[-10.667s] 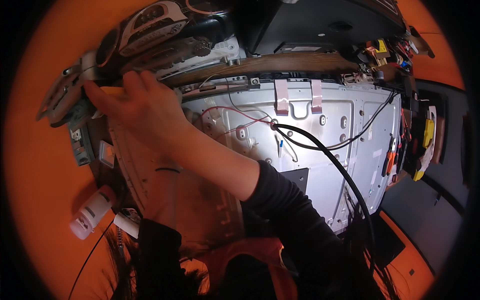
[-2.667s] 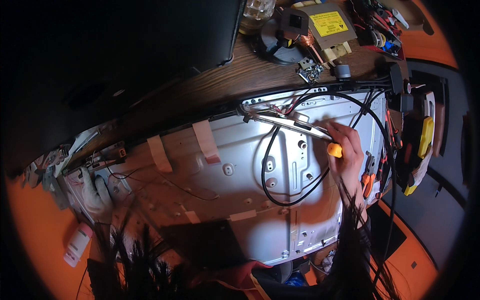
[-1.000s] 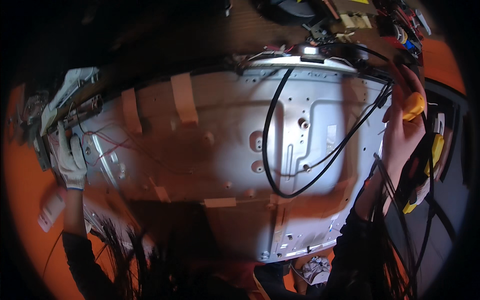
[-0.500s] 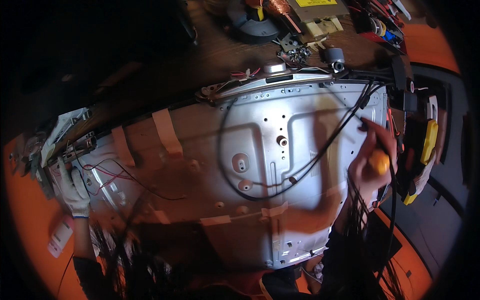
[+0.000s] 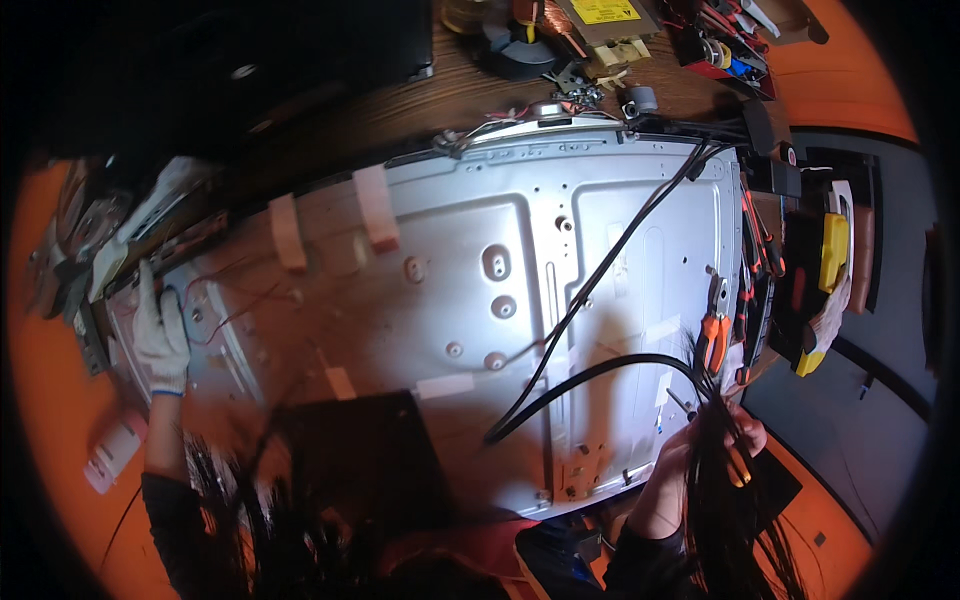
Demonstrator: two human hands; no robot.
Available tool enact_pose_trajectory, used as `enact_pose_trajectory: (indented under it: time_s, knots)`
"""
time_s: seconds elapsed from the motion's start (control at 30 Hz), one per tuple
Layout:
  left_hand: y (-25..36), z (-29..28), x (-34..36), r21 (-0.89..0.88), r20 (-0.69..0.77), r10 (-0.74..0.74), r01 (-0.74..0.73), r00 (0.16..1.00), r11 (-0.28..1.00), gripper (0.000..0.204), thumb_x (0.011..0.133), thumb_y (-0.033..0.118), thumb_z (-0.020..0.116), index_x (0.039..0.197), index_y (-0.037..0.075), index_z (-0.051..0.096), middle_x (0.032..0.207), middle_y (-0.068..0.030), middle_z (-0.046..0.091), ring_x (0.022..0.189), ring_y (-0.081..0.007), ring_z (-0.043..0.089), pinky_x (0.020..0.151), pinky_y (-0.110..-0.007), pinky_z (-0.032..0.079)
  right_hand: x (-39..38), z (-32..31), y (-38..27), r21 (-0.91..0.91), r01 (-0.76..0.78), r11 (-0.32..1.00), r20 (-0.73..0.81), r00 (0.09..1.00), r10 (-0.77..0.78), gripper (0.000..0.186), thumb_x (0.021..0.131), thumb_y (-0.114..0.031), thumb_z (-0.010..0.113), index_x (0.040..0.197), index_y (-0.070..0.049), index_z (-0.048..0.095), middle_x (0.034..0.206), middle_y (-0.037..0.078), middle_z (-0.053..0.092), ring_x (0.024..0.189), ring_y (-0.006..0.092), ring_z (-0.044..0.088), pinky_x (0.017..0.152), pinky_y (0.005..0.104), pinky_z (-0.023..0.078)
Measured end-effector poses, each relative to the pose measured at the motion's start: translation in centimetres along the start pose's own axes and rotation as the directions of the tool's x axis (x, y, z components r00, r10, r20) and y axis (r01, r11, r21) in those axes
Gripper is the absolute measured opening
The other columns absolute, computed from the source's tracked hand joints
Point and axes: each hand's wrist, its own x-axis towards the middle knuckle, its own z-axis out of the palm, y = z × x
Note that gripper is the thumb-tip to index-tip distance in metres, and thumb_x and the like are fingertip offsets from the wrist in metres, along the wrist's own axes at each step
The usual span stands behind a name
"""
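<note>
A large silvery metal panel (image 5: 470,240) lies in front of me, with pale tape strips (image 5: 376,208) on it. My left hand (image 5: 163,345), in a white knit glove, rests at its left end, fingers stretched out beside thin red wires (image 5: 235,290). At the near right corner, my bare right hand (image 5: 708,432) is closed round a slim tool with a yellow-orange handle (image 5: 738,466) and thin dark shaft. Strands of dark hair partly cover this hand, so the tool's kind is unclear. A black cable (image 5: 610,365) loops over the panel. Orange-handled pliers (image 5: 715,335) lie at the right edge.
Along the far edge stand a metal bracket (image 5: 545,115), a grey wire spool (image 5: 515,50) and small loose hardware. A dark bulky object (image 5: 250,80) fills the far left. Yellow-handled tools (image 5: 833,250) lie on the right. A pink-and-white bottle (image 5: 115,455) is at lower left.
My right hand has drawn back from the far right toward the near right corner with the tool. The cable loop has shifted nearer, and the pliers now show. My left hand stays at the left end.
</note>
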Motion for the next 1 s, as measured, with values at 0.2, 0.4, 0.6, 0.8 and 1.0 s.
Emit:
enact_pose_trajectory:
  time_s: [0.2, 0.4, 0.6, 0.8, 1.0]
  knots:
    - [-0.6, 0.8, 0.3, 0.089, -0.106, 0.223, -0.214, 0.969, 0.973, 0.051, 0.092, 0.021, 0.051, 0.142, 0.013, 0.041, 0.112, -0.0164, 0.065, 0.086, -0.0352, 0.064, 0.078, -0.041, 0.049, -4.3, -4.8, -3.8, -0.287, 0.513, 0.809, 0.39, 0.834, -0.39, 0.027, 0.093, -0.023, 0.059, 0.105, -0.006, 0.041, 0.092, 0.011, 0.063, 0.078, 0.0208, 0.064, 0.068, 0.0299, 0.055]
    - [0.2, -0.3, -0.1, -0.186, -0.089, 0.211, -0.224, 0.974, 0.957, 0.047, 0.089, 0.018, 0.058, 0.135, 0.009, 0.049, 0.12, -0.0162, 0.061, 0.11, -0.0306, 0.059, 0.094, -0.037, 0.046, -6.5, -7.0, -6.3, -0.087, 0.836, 0.542, 0.739, 0.419, -0.527, 0.019, 0.094, -0.014, 0.055, 0.104, 0.0, 0.049, 0.08, 0.008, 0.059, 0.067, 0.0193, 0.061, 0.059, 0.0279, 0.049]
    - [-0.6, -4.9, -3.0, -0.118, -0.133, 0.257, -0.273, 0.957, 0.955, 0.035, 0.09, 0.021, 0.057, 0.122, 0.007, 0.056, 0.108, -0.0166, 0.063, 0.097, -0.0328, 0.061, 0.086, -0.037, 0.048, -10.5, -8.7, -6.6, -0.187, 0.45, 0.873, 0.851, 0.518, -0.085, 0.01, 0.077, -0.006, 0.063, 0.084, -0.004, 0.056, 0.087, 0.02, 0.067, 0.066, 0.0272, 0.065, 0.052, 0.0294, 0.05]
    - [1.4, -8.1, -8.1, -0.364, -0.243, 0.131, -0.216, 0.961, 0.906, 0.026, 0.09, 0.013, 0.054, 0.112, 0.0, 0.058, 0.1, -0.0172, 0.063, 0.087, -0.0307, 0.062, 0.077, -0.034, 0.049, -16.8, -5.4, -11.2, 0.031, 0.739, 0.673, 0.952, 0.183, -0.245, 0.019, 0.062, -0.006, 0.07, 0.078, -0.007, 0.06, 0.099, 0.019, 0.068, 0.073, 0.0275, 0.067, 0.057, 0.0306, 0.05]
    - [5.2, -7.6, -11.7, -0.455, -0.039, 0.114, -0.119, 0.993, 0.883, 0.025, 0.089, 0.013, 0.055, 0.112, 0.003, 0.059, 0.099, -0.015, 0.063, 0.085, -0.0302, 0.063, 0.075, -0.035, 0.049, -17.8, -4.4, -15.8, 0.09, 0.587, 0.804, 0.987, 0.056, -0.152, 0.02, 0.062, -0.005, 0.07, 0.081, -0.008, 0.065, 0.1, 0.018, 0.067, 0.069, 0.0255, 0.067, 0.054, 0.0296, 0.05]
